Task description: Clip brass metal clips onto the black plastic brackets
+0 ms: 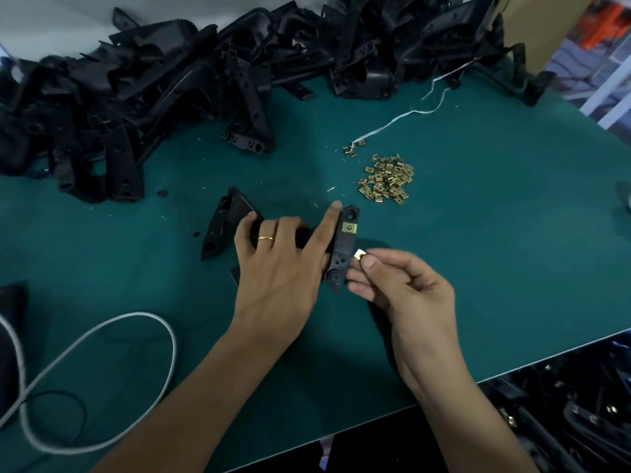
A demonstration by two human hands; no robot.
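A black plastic bracket (342, 254) lies on the green table under my left hand (283, 264), which grips its middle part with the index finger stretched along the bracket's flat arm. One brass clip (349, 228) sits clipped on that arm near its far end. My right hand (399, 281) pinches a second brass clip (359, 255) between thumb and forefinger, right beside the arm's edge, lower down. A heap of loose brass clips (386, 179) lies beyond the bracket, to the right.
A large pile of black brackets (205, 73) fills the back of the table. A white string (403, 116) trails toward a few stray clips (351, 150). A grey cable (102, 336) loops at front left. More brackets lie in a bin (563, 411) below the table's right edge.
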